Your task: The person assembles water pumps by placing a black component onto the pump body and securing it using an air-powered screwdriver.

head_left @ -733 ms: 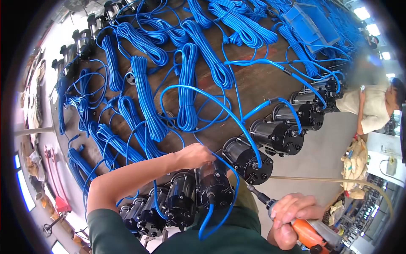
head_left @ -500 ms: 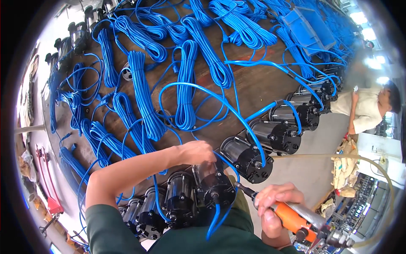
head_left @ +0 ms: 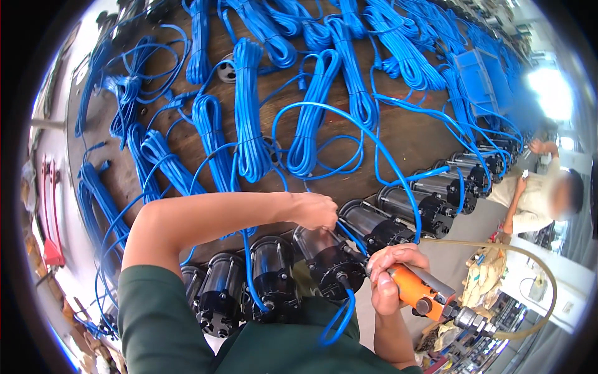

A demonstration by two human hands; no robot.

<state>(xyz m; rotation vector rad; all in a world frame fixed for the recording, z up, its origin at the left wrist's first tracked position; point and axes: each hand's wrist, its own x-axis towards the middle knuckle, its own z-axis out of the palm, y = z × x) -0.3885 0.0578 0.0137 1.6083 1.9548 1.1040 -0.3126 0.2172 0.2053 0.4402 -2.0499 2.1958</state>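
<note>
My left hand (head_left: 314,210) rests closed on top of a black cylindrical pump motor (head_left: 327,258) that lies on its side at the edge of a brown workbench (head_left: 405,134). My right hand (head_left: 389,274) grips an orange pneumatic screwdriver (head_left: 417,292), its tip held against the motor's end face. A blue cable (head_left: 339,311) hangs in a loop from that end face. More black motors (head_left: 268,277) lie in a row on both sides of it.
Several coiled blue cables (head_left: 249,112) cover the bench. A tan air hose (head_left: 536,274) curves off the tool to the right. A person in a pale shirt (head_left: 536,193) stands at the right, past more motors (head_left: 436,193).
My right hand has brought the orange tool up and left, from the lower right to the motor's end face. My left hand has stayed on the motor.
</note>
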